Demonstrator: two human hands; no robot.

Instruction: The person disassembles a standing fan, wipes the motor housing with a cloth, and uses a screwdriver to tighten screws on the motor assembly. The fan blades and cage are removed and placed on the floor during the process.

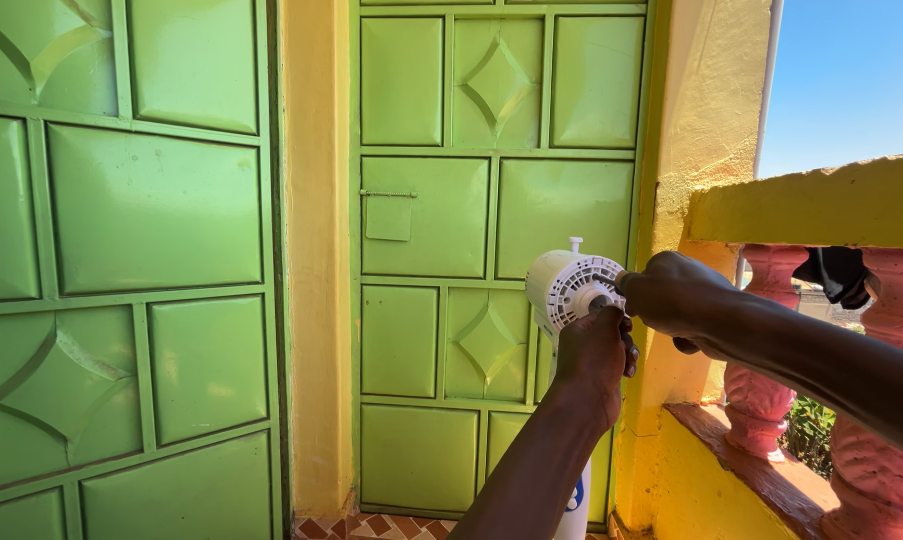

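My left hand (593, 352) grips under the white fan motor housing (569, 285), which stands on its pole before the green door (491, 250). My right hand (671, 295) closes around its front shaft. No blade or grille is mounted; fitting appears unfinished.

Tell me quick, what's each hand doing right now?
Left hand: closed around the white fan motor housing from below.
Right hand: fingers closed at the housing's front shaft; anything held is hidden.
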